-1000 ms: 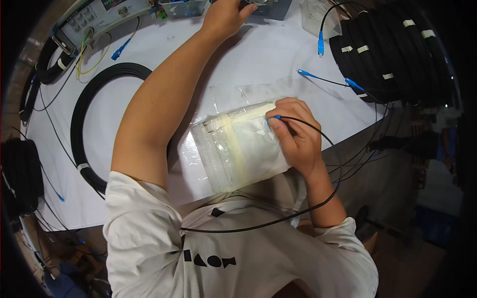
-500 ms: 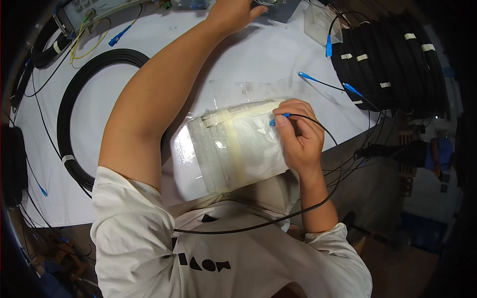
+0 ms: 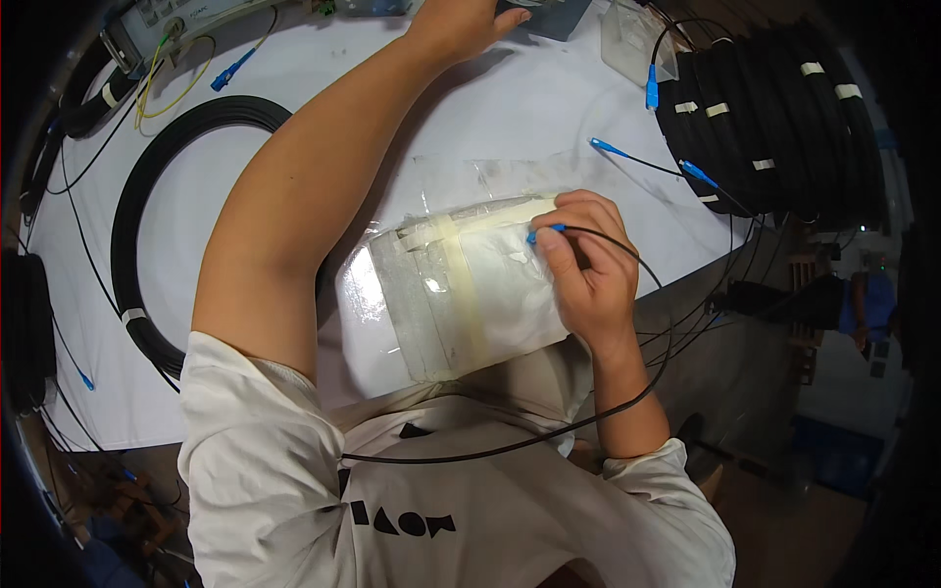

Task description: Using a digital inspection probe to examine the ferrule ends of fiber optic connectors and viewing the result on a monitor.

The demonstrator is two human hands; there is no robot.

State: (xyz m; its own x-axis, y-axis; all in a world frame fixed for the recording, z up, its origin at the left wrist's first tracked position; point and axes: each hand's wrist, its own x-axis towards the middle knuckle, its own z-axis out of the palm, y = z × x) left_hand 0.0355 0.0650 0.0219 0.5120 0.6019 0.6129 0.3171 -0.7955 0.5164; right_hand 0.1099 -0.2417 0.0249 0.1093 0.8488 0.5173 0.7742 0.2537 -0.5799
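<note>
— What does the right hand hold now?

— Its fingers are pinched together on the small blue plastic connector at the end of a thin black cable. The connector rests against the upper right corner of the clear plastic bag with white content and beige tape strips, which lies on the white bench just in front of the person's chest.

— And the left hand?

— It reaches far across the bench, to the grey objects at the far edge. The palm is down and the fingers are cut by the picture rim, so I cannot tell if they are closed on something.

— What is different from a second ago?

— Very little. The left arm was already stretched out and the right hand was on the same corner of the bag. The view only moves a little. I judge the connector is kept ready while the other hand fetches something.

— What else lies around?

— A large black cable coil on the left, and a stack of black taped coils on the right.
</note>
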